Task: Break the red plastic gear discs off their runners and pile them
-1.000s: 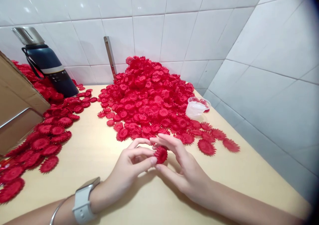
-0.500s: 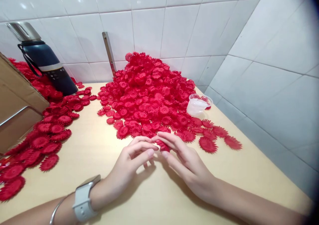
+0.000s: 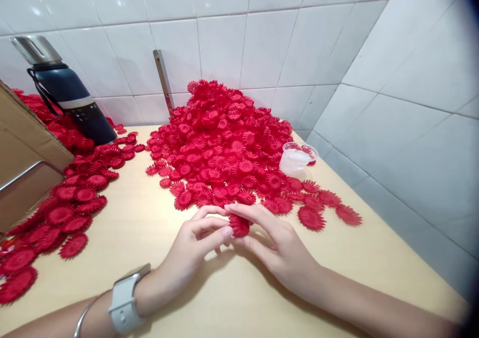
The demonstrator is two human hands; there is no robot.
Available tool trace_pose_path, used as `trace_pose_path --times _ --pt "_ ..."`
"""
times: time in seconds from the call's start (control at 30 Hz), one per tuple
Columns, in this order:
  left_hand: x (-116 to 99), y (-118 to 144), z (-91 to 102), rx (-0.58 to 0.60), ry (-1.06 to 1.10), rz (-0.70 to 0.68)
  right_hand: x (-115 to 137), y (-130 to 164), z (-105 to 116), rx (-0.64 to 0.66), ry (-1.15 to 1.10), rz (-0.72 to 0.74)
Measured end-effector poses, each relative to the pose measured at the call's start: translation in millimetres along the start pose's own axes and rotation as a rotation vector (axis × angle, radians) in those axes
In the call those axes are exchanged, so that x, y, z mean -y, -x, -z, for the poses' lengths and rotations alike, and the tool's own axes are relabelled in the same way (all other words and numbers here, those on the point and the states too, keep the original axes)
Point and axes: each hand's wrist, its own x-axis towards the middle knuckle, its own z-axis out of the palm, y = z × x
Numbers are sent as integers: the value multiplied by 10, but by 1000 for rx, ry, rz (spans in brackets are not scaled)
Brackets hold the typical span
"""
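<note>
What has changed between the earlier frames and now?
The red toothed disc, face toward the camera a second ago, has been turned; since half a second ago it moved left and slightly down, toward the thumb of the left hand, which had been clear of it. The right hand still holds it. The pile of red discs, plastic cup and navy bottle stayed put.

Single view from your head, facing forward and down, close over your bare left hand [image 3: 189, 250] and bare right hand [image 3: 286, 250], across a pale yellow smooth tabletop [image 3: 232, 300], towards a glossy white tiled wall [image 3: 224, 43]
</note>
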Motion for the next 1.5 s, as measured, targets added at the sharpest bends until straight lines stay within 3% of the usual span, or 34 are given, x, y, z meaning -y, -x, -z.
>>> trace_pose_path --times 0.17,0.4,0.67,0.9,1.0,1.13,1.23,1.37,1.5 --pt "19 -3 0 -11 -27 -26 29 7 -3 30 -22 60" --pt "-7 35 -10 144 -3 0 -23 15 -29 29 43 196" --pt "-22 42 -5 187 -58 -23 -42 22 -27 62 146 284" --pt "-35 35 -19 149 -141 -54 -100 10 -85 -107 397 468" --pt "-27 67 -25 148 -161 -73 -108 14 -102 -109 415 500" --pt "-12 122 -51 -14 -74 -94 -116 6 -79 -127 373 427" --pt "-1 123 -70 -165 48 -94 -115 -14 -41 -112 275 270" --pt "8 88 -86 -186 150 -34 -90 -28 -19 -45 106 4" --pt "22 61 -95 -186 192 1 -39 -38 -7 -8 -11 -99"
